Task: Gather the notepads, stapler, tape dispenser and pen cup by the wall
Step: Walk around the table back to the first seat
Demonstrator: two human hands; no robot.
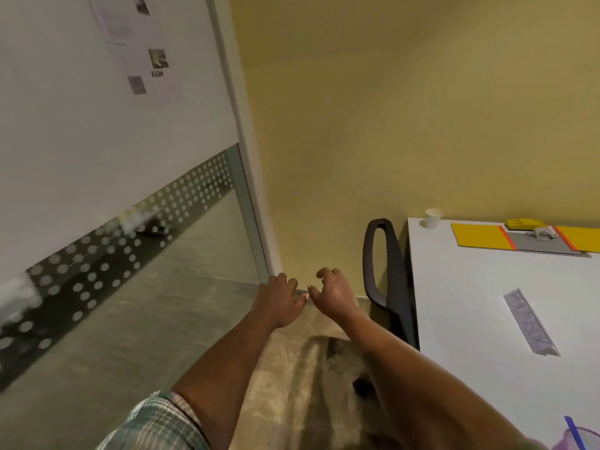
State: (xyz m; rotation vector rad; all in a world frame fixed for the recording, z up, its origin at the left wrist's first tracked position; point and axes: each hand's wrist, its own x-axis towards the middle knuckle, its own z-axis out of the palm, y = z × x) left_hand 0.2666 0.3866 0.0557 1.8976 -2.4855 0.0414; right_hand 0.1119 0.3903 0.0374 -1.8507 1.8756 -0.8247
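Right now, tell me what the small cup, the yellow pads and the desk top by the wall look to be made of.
Small cup: likely paper or thin plastic; white, matte, with a rolled rim.
Yellow pads: apparently paper or card; flat matte yellow sheets with an orange edge strip.
Desk top: probably laminate; smooth, uniform pale grey-white with a faint sheen and no grain.

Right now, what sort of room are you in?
Probably an office: a white desk with yellow notepads, a black swivel chair, and a frosted glass partition.
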